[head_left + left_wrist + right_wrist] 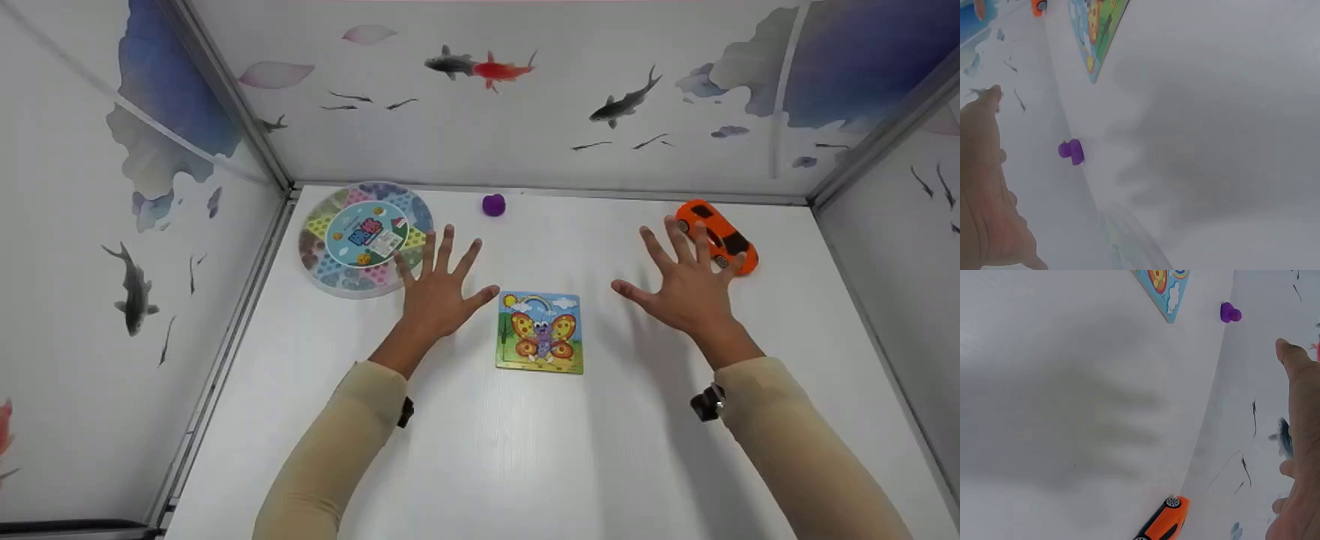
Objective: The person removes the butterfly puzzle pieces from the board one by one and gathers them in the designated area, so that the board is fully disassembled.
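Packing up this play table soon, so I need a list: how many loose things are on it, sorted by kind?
Round compartmented game tray: 1
Butterfly picture puzzle: 1
Orange toy car: 1
Small purple toy piece: 1
Total: 4
Both hands hover open with spread fingers, the left hand and the right hand, holding nothing.

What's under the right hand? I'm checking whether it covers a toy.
Bare white table and the hand's shadow lie under the right hand; its fingertips overlap the orange toy car in the head view.
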{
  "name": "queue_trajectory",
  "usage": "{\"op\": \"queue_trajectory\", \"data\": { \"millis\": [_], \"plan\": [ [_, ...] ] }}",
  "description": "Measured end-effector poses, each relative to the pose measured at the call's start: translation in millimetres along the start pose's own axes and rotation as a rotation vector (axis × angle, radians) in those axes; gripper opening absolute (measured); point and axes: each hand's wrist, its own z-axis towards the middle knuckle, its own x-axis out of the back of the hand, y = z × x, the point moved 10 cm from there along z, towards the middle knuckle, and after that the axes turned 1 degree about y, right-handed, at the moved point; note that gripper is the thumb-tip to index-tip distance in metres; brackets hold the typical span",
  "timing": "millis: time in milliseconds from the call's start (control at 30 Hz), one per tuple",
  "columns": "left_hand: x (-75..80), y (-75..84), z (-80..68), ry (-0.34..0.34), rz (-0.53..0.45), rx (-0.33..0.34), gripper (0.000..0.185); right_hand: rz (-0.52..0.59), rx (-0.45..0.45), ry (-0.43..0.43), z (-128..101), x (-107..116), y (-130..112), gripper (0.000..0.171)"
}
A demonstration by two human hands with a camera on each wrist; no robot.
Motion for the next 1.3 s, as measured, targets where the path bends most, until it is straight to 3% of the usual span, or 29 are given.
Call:
{"op": "queue_trajectory", "data": {
  "millis": [367, 600, 900, 1100, 1300],
  "plan": [
    [-52.8, 38.0, -12.4, -0.116, -0.012, -0.101, 0.087, 0.003, 0.029, -0.03, 12.8, -22.2, -39.4, 0.104],
    [-76.8, 50.7, -22.6, -0.168, -0.028, -0.139, 0.083, -0.001, 0.058, -0.052, 16.6, -37.9, -60.7, 0.099],
    [-97.8, 56.1, -26.9, -0.211, -0.026, -0.155, 0.083, -0.02, 0.083, -0.078, 15.9, -53.3, -80.0, 0.094],
    [-100.5, 57.5, -22.6, -0.21, -0.02, -0.157, 0.08, -0.009, 0.1, -0.086, 15.1, -59.5, -88.0, 0.091],
    [-102.0, 57.8, -17.7, -0.221, -0.005, -0.155, 0.08, -0.031, 0.119, -0.152, 14.0, -74.2, -97.7, 0.085]
  ]
}}
